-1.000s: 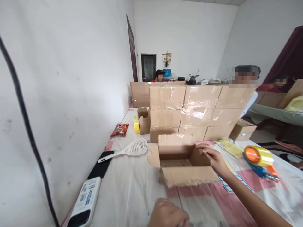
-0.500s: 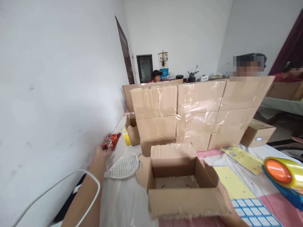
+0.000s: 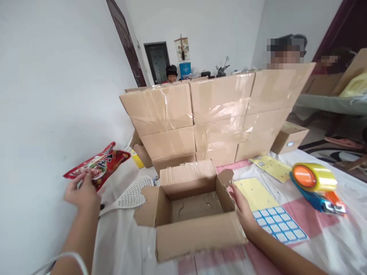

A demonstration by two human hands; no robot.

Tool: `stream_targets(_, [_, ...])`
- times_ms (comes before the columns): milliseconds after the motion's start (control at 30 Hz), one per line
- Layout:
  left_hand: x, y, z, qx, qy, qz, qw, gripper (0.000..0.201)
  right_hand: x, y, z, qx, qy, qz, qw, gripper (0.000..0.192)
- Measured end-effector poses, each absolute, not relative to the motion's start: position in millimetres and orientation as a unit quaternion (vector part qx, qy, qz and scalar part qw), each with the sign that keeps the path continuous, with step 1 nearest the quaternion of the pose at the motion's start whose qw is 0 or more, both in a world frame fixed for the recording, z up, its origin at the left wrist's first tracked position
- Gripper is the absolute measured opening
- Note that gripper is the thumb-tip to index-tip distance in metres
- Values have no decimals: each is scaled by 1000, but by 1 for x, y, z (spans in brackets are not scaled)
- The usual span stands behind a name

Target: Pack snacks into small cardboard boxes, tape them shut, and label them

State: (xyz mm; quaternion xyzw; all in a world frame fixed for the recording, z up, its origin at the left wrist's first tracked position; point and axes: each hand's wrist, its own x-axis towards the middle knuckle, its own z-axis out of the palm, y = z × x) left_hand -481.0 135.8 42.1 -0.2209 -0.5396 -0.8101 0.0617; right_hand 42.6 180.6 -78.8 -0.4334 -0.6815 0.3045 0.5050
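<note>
Open cardboard box (image 3: pixel 200 233) on table (image 3: pixel 123 240), flaps folded out, leaving its mouth accessible; right hand (image 3: pixel 242 202) against its right side, likely steadying, can't tell if pinching. Left hand (image 3: pixel 82 191) pinches red packet (image 3: pixel 106 162) by its near edge, left of box. Taped boxes (image 3: pixel 220 103) stacked behind.

The box (image 3: pixel 197 233) sits on the table (image 3: pixel 123 240) before the stack (image 3: pixel 220 99), the right hand (image 3: pixel 243 208) at its right side. Left of it lies the racket (image 3: pixel 132 195); farther left, by the table's left edge, the left hand (image 3: pixel 83 194) has the packet (image 3: pixel 101 164). Toward the right edge lies the tape gun (image 3: pixel 308 196).
</note>
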Motion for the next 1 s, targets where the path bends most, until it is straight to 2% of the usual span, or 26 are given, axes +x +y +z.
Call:
stream_targets(67, [-452, 102, 76, -226, -501, -823, 142, 33, 41, 183, -76, -430, -685, 300, 506, 47])
stream_targets(100, [-434, 88, 92, -250, -482, -826, 150, 38, 40, 184, -75, -427, -686, 293, 511, 46])
stream_targets(200, [-367, 65, 125, -368, -443, -813, 92, 44, 37, 186, -74, -411, -685, 272, 536, 43])
stream_targets(267, [-320, 65, 126, -426, -476, -768, 38, 40, 35, 187, -70, -407, -674, 269, 555, 40])
stream_targets(333, [-278, 72, 114, -494, -531, -688, -17, 26, 34, 187, -61, -407, -652, 273, 578, 35])
stream_targets(367, [-260, 77, 105, -559, -609, -562, -45, 13, 35, 187, -54, -407, -639, 274, 593, 33])
stream_targets(433, [-232, 86, 89, -614, -645, -447, -83, 4, 37, 185, -39, -406, -610, 269, 625, 29])
stream_targets(467, [-222, 89, 82, -637, -659, -388, -100, 3, 39, 183, -31, -406, -594, 271, 639, 28])
stream_targets(533, [-208, 91, 76, -662, -676, -301, -117, 15, 44, 178, -18, -403, -571, 287, 656, 27])
stream_targets(633, [-196, 84, 82, -659, -716, -212, -91, 19, 50, 168, -4, -394, -560, 309, 660, 27])
stream_targets(733, [-186, 72, 92, -623, -757, -195, -10, 11, 54, 158, 3, -385, -567, 313, 657, 25])
stream_targets(833, [-176, 67, 95, -626, -750, -209, 39, 23, 57, 149, 10, -357, -579, 344, 648, 27])
stream_targets(1000, [-168, 76, 82, -701, -676, -227, -15, 25, 63, 140, 19, -340, -595, 382, 620, 29])
